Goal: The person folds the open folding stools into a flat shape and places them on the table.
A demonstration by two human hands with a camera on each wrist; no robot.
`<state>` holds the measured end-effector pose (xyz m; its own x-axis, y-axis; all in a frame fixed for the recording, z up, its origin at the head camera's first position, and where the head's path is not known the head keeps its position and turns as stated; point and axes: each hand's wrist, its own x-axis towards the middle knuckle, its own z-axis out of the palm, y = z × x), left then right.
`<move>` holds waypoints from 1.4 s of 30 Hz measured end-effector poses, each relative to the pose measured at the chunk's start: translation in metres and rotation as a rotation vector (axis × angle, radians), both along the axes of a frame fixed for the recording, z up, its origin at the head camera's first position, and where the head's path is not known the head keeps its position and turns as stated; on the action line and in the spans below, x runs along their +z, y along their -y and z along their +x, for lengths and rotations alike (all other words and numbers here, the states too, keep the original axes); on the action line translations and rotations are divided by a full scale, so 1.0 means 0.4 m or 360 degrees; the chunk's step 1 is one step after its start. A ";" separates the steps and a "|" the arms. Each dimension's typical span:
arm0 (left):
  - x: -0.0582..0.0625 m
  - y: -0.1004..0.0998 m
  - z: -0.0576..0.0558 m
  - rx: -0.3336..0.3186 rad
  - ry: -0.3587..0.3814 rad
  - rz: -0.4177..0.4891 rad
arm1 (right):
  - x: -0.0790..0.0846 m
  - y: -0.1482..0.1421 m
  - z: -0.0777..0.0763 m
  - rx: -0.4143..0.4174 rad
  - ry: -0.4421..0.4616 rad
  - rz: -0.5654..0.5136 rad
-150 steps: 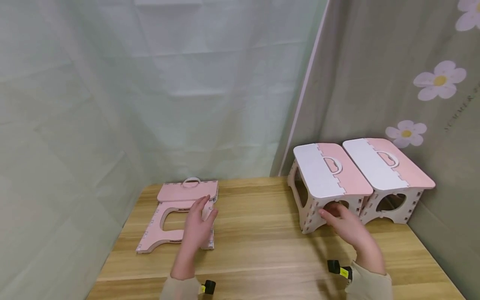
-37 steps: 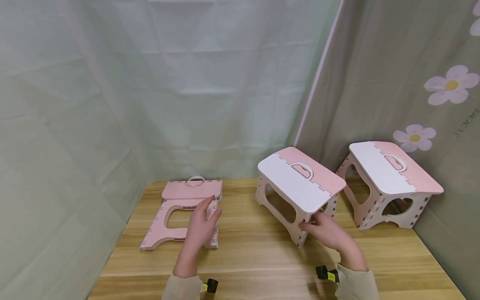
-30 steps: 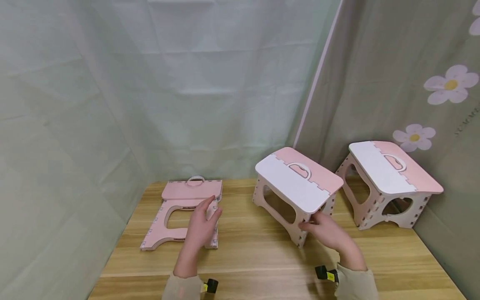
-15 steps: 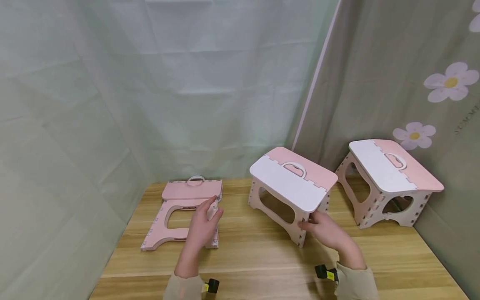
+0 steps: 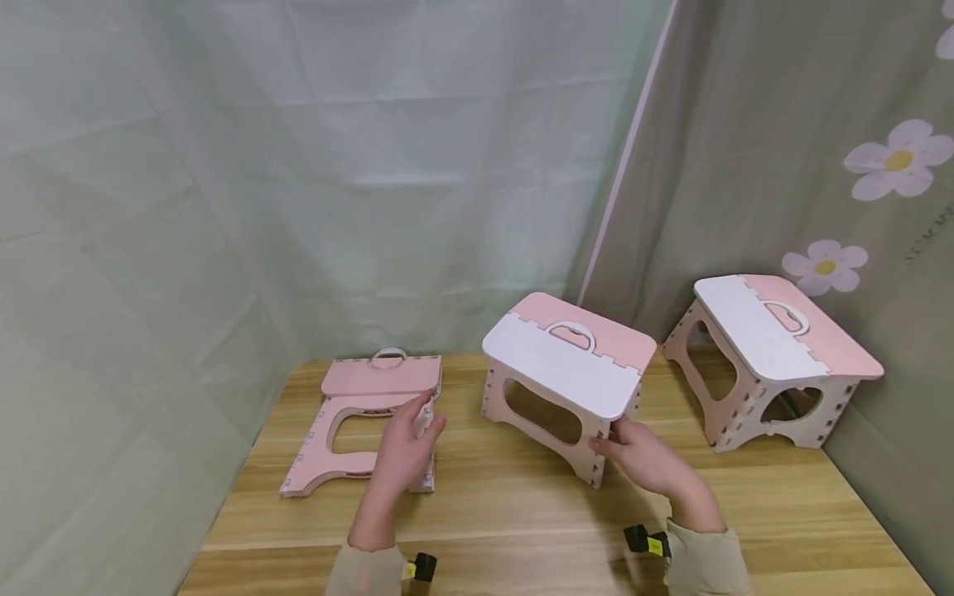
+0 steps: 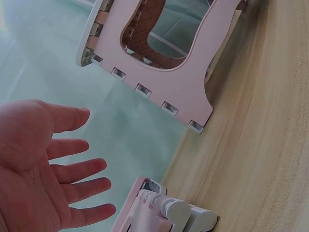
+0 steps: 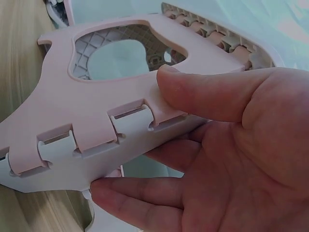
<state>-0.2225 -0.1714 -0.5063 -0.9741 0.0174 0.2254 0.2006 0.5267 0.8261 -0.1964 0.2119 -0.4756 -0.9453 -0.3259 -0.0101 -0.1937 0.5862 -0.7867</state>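
An unfolded pink-and-white folding stool (image 5: 570, 356) stands turned at an angle on the wooden table. My right hand (image 5: 648, 463) grips its near right leg corner. In the right wrist view the thumb (image 7: 193, 94) lies on the pink side panel, with the fingers round the white edge. At the left, a folded pink stool (image 5: 380, 377) lies flat, its handle toward the back. My left hand (image 5: 406, 451) is over or beside that folded stool's right edge. The left wrist view shows its fingers (image 6: 84, 191) extended, with nothing held.
A second unfolded stool (image 5: 782, 356) stands at the right, apart from the gripped one. The wooden table (image 5: 507, 530) runs up to pale green curtains (image 5: 447, 182) at the back and left. A flowered curtain (image 5: 745, 165) hangs at the right.
The gripped stool, earlier beside the other unfolded stool, has moved left and turned, with my right hand on it. Over the last second it keeps shifting left. My left hand barely moves.
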 end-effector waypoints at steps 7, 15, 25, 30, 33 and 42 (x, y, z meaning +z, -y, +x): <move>-0.002 -0.005 -0.002 -0.0076 0.0029 0.0003 | -0.005 -0.002 0.000 0.0050 -0.0045 -0.0022; -0.012 -0.012 0.002 -0.0150 0.0004 -0.0031 | -0.008 0.000 0.002 0.0092 -0.0071 -0.0027; -0.019 -0.020 0.002 -0.0300 -0.0001 -0.0035 | -0.012 0.000 -0.001 0.0115 -0.0045 -0.0015; -0.025 -0.026 0.000 -0.0343 0.0046 -0.0046 | -0.013 0.000 -0.001 0.0102 -0.0057 -0.0005; -0.025 -0.031 0.002 -0.0363 0.0083 -0.0034 | -0.012 0.003 0.000 0.0092 -0.0077 -0.0003; -0.031 -0.037 0.010 -0.0456 0.0113 -0.0080 | -0.020 0.008 -0.007 0.0068 -0.0110 -0.0021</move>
